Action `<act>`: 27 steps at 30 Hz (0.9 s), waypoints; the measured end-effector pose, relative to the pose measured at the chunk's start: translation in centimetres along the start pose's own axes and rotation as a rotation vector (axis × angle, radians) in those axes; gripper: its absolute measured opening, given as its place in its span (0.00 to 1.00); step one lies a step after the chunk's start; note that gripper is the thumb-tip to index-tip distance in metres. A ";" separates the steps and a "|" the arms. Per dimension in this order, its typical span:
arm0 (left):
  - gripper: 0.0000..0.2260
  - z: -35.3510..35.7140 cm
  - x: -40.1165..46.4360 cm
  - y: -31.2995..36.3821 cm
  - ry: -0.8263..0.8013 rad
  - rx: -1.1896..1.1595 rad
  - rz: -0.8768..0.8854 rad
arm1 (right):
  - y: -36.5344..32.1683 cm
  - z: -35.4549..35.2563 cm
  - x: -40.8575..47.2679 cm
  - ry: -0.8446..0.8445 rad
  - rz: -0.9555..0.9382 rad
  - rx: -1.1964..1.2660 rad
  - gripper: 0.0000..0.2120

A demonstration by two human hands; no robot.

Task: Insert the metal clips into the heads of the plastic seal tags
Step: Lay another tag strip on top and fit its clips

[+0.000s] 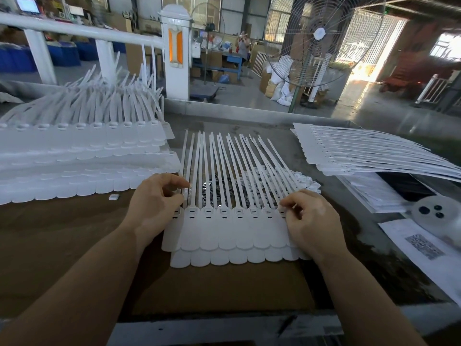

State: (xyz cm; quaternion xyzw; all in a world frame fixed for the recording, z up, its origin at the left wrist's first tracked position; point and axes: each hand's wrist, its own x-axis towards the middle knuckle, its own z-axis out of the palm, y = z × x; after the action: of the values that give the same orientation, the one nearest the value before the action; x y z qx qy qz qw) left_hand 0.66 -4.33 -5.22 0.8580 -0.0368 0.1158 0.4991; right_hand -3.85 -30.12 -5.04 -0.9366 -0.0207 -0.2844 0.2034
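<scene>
While our forearms are reaching in from the near edge, we are working over a sheet of joined seal tags (232, 236) lying on a cardboard panel (219, 288) on the surface (389, 275). Our left hand (154, 203) is curling its fingers at the leftmost head of the row, and it is pinching what looks like a shiny metal clip (187, 193) between thumb and forefinger, though blur is making that hard to confirm. Our right hand (309, 221) is pinching the sheet at its rightmost head, fingers bent and close together, seemingly steadying it.

We are judging the work on this sheet as barely started: the heads (239, 211) between our hands are showing open slots, and we cannot tell whether any is already holding a clip. Beyond the heads, the loose clips (217, 189) are lying in a glinting heap under the fanned straps (224, 161), mostly screened by them. Farther left, a stack of tag sheets (82, 161) is piling high; farther right, another stack (369, 153) is running out of frame. We cannot tell which pile is finished, since their heads are too small and blurred.
</scene>
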 end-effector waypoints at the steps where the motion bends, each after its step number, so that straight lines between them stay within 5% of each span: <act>1: 0.14 0.0 0.0 0.0 0.000 0.003 -0.001 | 0.0 0.0 0.1 0.010 0.007 -0.003 0.06; 7: 0.12 0.0 -0.1 0.1 0.010 -0.009 -0.014 | 0.0 0.1 1.4 -0.001 0.041 -0.058 0.07; 22: 0.12 0.0 0.1 0.1 -0.007 -0.019 -0.027 | -0.1 1.4 6.0 -0.409 0.169 -0.174 0.15; 27: 0.13 0.0 0.1 0.1 -0.009 -0.026 -0.029 | -0.4 1.4 6.2 -0.362 0.174 -0.166 0.14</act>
State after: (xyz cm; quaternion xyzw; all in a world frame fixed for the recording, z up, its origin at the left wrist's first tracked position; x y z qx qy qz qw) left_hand 0.75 -4.42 -5.10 0.8525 -0.0281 0.1044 0.5115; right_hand 2.00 -29.63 -2.61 -0.9842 0.0475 -0.0935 0.1424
